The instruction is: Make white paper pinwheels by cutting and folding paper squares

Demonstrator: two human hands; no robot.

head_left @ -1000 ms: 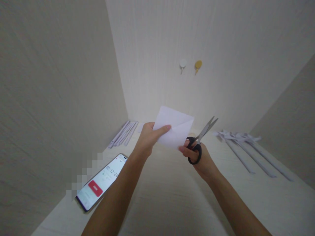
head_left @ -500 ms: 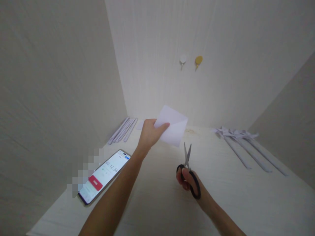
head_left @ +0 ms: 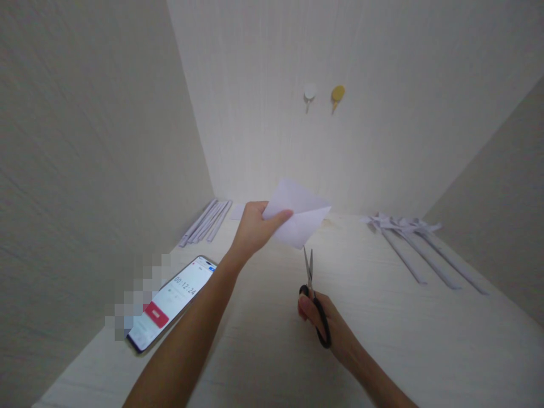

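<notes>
In the head view, the person's left hand grips a square of white paper by its left side, thumb pressed flat on the upper face and the other fingers out of sight beneath. The paper is held above the pale tabletop, one corner pointing right and another toward the person; a crease runs from near the thumb to the right-hand corner. The right hand is curled around the black handles of a pair of scissors, whose blades stand slightly apart and point away from the person. One blade tip lies at the paper's near corner; whether they touch cannot be told.

To the left, a smartphone lies face up, its timer display reading 00:12:24 above a red button, with the left forearm overlapping its edge. Beyond it lies a bunch of rolled paper sticks, and beside them a small piece of white paper. On the right, three paper stems lie side by side, with folded paper shapes at their far ends. A white hook and a yellow hook are on the back wall.
</notes>
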